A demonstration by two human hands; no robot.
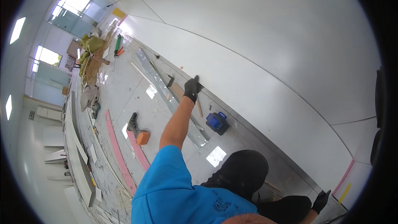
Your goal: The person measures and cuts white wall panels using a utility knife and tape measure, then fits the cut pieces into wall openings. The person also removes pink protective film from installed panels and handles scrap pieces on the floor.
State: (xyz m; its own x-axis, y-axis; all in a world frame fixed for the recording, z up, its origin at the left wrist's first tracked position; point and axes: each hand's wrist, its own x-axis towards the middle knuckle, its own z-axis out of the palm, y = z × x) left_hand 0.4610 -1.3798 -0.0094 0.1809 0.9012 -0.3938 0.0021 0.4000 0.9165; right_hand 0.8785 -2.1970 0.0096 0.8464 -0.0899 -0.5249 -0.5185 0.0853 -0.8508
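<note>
My left hand (pixel 192 88) at eleven o'clock and right hand (pixel 321 201) at three, well apart, should steady the white panel (pixel 257 103) evenly, though I can't tell their grip.

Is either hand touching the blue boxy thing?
No, the blue boxy thing sits apart from both the left hand and the right hand.
</note>
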